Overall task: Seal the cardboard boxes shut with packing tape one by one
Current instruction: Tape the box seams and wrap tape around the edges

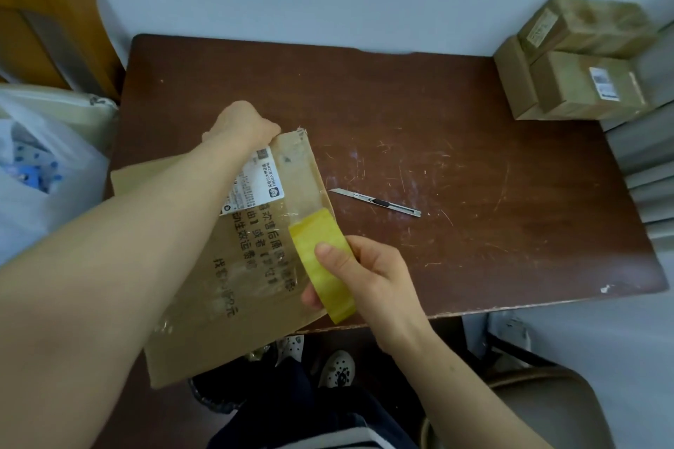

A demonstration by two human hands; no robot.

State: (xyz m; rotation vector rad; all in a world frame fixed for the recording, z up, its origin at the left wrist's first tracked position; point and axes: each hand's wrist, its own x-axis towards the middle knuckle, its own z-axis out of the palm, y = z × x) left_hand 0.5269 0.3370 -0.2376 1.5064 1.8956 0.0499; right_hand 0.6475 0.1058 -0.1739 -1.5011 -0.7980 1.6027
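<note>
A flat cardboard box [233,288] with a white shipping label and printed characters lies at the table's near left, overhanging the front edge. My left hand [240,124] grips its far top edge, fingers curled over it. My right hand [368,277] holds a yellowish roll of packing tape [322,262] against the box's right side, thumb on the roll's face. A clear strip of tape runs from the roll up along the box top toward the far corner.
A utility knife [379,202] lies on the brown table [474,175] just right of the box. Several stacked cardboard boxes [576,66] stand at the far right corner. A plastic bag [36,171] sits left of the table, a chair [547,405] at lower right.
</note>
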